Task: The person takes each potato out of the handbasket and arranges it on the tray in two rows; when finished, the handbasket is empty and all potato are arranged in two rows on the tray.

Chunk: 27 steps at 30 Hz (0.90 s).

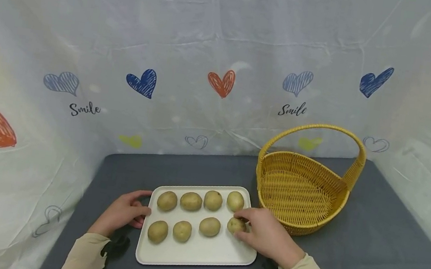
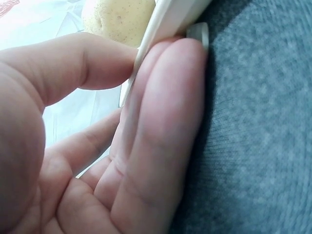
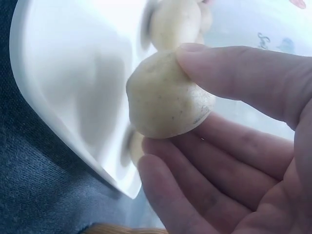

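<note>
A white rectangular tray point(image 1: 197, 255) lies on the table in the head view, bearing several potatoes in two rows, such as the one point(image 1: 167, 200) at its back left corner. My left hand point(image 1: 124, 211) grips the tray's left edge. In the left wrist view the thumb point(image 2: 107, 61) presses on the rim's upper side, with fingers point(image 2: 168, 92) underneath. Over the tray's right side, my right hand point(image 1: 267, 235) pinches the right-end potato point(image 1: 234, 225) of the front row. The right wrist view shows this potato point(image 3: 163, 97) between thumb and fingertips, overlapping the tray.
Behind my right hand, close to the tray's right back corner, stands a yellow woven basket point(image 1: 298, 193) with a tall arched handle. Dark grey cloth point(image 1: 382, 252) covers the table. A pale curtain point(image 1: 185, 116) printed with hearts hangs along the back and sides.
</note>
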Each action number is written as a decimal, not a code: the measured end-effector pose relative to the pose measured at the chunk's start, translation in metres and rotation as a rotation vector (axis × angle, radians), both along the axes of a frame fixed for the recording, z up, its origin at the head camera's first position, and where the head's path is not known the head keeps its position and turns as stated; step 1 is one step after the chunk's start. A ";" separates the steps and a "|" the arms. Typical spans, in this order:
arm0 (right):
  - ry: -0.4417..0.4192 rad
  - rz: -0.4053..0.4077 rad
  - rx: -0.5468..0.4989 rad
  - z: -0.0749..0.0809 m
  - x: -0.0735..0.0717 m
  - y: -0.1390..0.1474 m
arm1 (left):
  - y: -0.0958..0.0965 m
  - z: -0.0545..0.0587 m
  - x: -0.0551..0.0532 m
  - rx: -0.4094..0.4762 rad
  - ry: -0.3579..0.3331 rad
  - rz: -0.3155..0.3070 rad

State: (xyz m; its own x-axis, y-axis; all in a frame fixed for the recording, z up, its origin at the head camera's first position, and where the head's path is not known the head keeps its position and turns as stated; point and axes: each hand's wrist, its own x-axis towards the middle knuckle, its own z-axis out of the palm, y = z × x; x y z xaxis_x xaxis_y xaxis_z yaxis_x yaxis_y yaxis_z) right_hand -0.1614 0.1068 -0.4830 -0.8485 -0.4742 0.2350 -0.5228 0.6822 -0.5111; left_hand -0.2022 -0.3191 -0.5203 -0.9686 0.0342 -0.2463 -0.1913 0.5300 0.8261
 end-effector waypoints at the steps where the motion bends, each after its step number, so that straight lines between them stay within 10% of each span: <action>1: -0.001 0.006 -0.002 -0.001 0.000 0.000 | 0.000 0.001 0.000 0.000 0.000 0.000; 27: 0.017 0.010 0.037 -0.005 -0.001 -0.001 | 0.001 0.002 0.001 0.016 -0.010 -0.001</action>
State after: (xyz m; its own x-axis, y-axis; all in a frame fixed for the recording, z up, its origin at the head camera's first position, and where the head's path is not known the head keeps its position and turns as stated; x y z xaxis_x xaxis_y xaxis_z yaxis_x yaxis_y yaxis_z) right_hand -0.1629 0.1054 -0.4885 -0.8396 -0.4915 0.2315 -0.5383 0.6952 -0.4764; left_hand -0.2009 -0.3186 -0.5186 -0.9661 0.0392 -0.2551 -0.1988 0.5171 0.8325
